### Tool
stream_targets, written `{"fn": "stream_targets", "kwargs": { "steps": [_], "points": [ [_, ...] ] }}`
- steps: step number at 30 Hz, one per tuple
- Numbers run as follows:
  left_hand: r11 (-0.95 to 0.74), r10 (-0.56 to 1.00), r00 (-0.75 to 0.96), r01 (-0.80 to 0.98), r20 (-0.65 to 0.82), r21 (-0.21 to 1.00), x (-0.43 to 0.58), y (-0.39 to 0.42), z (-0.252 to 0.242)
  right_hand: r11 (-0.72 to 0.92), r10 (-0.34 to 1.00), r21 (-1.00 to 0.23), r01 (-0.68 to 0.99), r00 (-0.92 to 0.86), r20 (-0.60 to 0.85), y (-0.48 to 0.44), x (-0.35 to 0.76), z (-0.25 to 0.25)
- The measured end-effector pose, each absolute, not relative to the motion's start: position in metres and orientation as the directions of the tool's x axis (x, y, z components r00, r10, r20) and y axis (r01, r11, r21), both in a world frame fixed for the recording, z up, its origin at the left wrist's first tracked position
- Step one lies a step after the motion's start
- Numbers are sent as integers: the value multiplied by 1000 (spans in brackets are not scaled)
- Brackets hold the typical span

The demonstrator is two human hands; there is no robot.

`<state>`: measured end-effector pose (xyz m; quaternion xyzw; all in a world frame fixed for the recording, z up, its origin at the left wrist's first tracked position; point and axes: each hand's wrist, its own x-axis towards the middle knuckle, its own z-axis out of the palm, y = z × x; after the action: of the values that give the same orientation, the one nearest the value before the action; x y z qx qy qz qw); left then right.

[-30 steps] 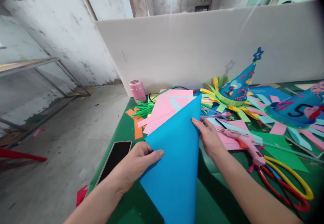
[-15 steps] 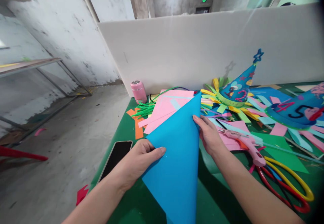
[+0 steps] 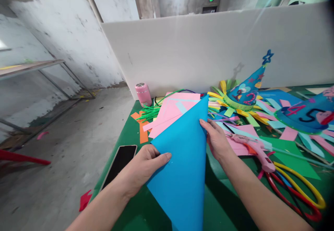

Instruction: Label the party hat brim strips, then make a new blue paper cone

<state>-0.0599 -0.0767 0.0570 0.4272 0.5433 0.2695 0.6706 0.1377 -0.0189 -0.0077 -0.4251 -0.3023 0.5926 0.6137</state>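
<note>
A blue paper sheet, folded into a long triangle, is held up over the green table. My left hand pinches its left corner, thumb on top and fingers behind. My right hand grips the sheet's right edge, fingers curled round it. The triangle's tip points away from me toward a stack of pink paper sheets.
A black phone lies at the table's left edge. A pink hot glue gun and red and yellow hoops lie to the right. Decorated blue party hats stand behind, along with green pipe cleaners, a pink cup and a white partition board.
My left thumb has slid slightly to the right along the blue sheet. Both hands keep hold of it, and the sheet has barely moved.
</note>
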Motion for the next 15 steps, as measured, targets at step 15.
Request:
{"fn": "stream_targets", "kwargs": {
  "steps": [15],
  "points": [
    [399,873,296,22,-387,917,-52,-79,77,-50,997,-913,-404,37,-71,-15,136,27]
  ]
}}
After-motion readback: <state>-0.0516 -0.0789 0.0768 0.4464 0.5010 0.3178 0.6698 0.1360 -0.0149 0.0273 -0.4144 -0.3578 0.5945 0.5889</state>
